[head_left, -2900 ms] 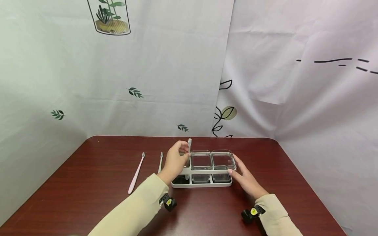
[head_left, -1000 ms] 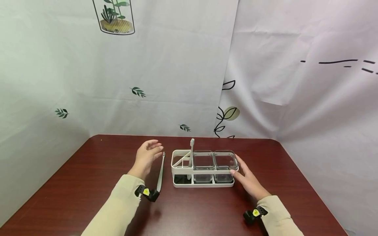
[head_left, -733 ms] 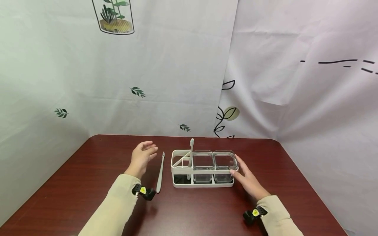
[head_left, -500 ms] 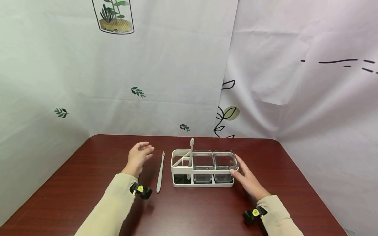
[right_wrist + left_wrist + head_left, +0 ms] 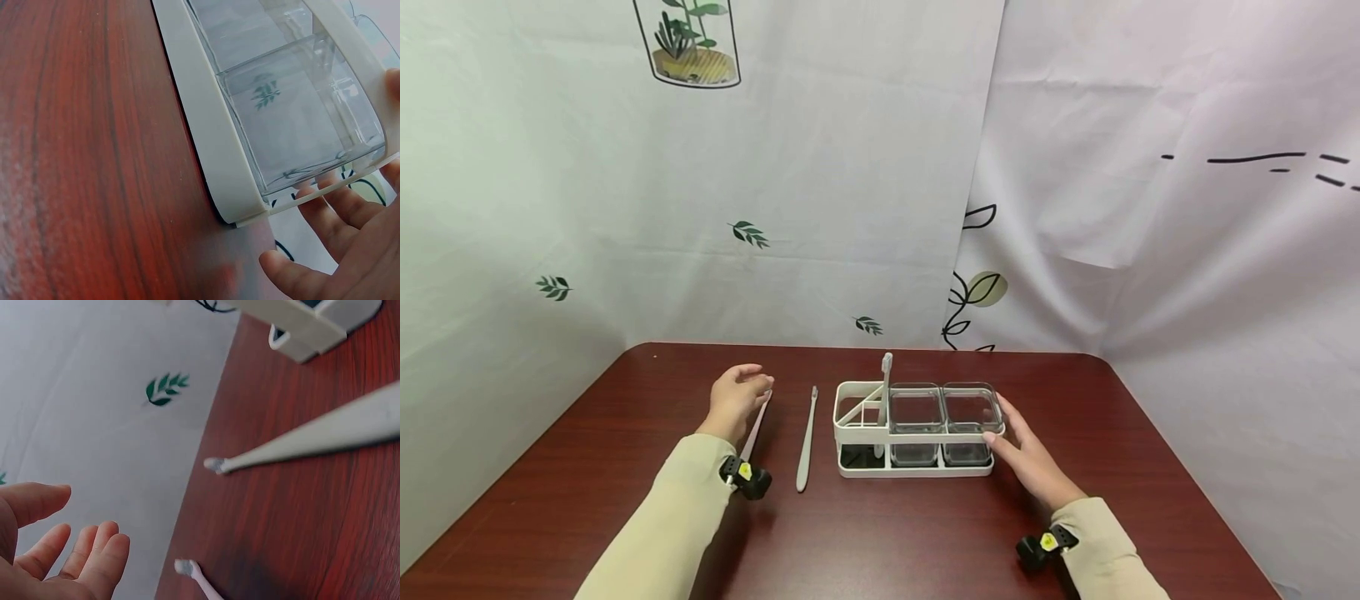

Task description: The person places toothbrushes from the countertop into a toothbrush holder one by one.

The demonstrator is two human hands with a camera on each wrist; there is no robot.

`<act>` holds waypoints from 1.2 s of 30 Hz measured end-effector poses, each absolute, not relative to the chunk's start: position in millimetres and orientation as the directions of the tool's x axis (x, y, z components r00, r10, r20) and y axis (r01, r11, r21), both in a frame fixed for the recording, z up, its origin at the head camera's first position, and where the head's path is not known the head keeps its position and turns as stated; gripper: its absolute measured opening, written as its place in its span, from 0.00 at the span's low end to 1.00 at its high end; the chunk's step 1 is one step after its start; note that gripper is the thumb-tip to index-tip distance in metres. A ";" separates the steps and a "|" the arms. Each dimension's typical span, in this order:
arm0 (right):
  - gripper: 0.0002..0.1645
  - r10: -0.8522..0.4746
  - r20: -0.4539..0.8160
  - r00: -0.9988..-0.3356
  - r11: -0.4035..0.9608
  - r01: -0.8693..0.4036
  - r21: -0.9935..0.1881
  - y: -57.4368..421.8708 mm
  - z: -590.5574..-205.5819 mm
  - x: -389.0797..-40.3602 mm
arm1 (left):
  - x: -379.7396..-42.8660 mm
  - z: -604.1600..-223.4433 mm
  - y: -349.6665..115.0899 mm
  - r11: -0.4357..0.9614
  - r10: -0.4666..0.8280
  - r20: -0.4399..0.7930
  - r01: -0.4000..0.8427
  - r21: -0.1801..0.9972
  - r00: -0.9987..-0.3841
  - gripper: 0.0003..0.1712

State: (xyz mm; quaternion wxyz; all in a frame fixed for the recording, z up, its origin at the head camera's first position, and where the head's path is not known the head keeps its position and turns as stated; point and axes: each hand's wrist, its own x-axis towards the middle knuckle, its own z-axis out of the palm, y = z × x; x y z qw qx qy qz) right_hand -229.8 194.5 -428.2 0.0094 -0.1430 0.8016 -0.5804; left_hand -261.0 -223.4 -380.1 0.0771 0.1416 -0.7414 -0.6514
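A white toothbrush holder (image 5: 917, 437) stands on the table with two clear cups (image 5: 972, 408) in its middle and right bays. One pale toothbrush (image 5: 887, 367) is upright in its left section. My right hand (image 5: 1030, 462) grips the holder's right end, thumb on the front upper rail and fingers at the side, as the right wrist view also shows. Over the head of a pink toothbrush (image 5: 754, 435) hovers my left hand (image 5: 735, 404), thumb and fingers apart, holding nothing. Between that hand and the holder lies a greyish-white toothbrush (image 5: 807, 446).
The dark red wooden table (image 5: 895, 542) has rounded far corners. White fabric (image 5: 820, 167) with printed leaves hangs behind and on both sides. A small black camera is strapped to each wrist.
My left hand let go of the toothbrush in the holder, then moved left past the greyish-white toothbrush to the pink one. The right hand stays on the holder.
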 end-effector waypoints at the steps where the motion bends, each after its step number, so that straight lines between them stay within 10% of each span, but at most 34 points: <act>1: 0.42 -0.239 0.148 -0.960 0.286 -0.215 -0.934 194.6 -428.5 -229.9 | -262.1 -381.6 -224.7 0.112 -0.312 -0.069 -0.109 0.988 -0.948 0.25; 36: 0.42 -0.246 0.201 -0.948 0.287 -0.269 -0.919 194.0 -428.2 -227.5 | -275.0 -402.9 -245.8 0.409 -0.288 -0.139 -0.253 0.877 -0.947 0.26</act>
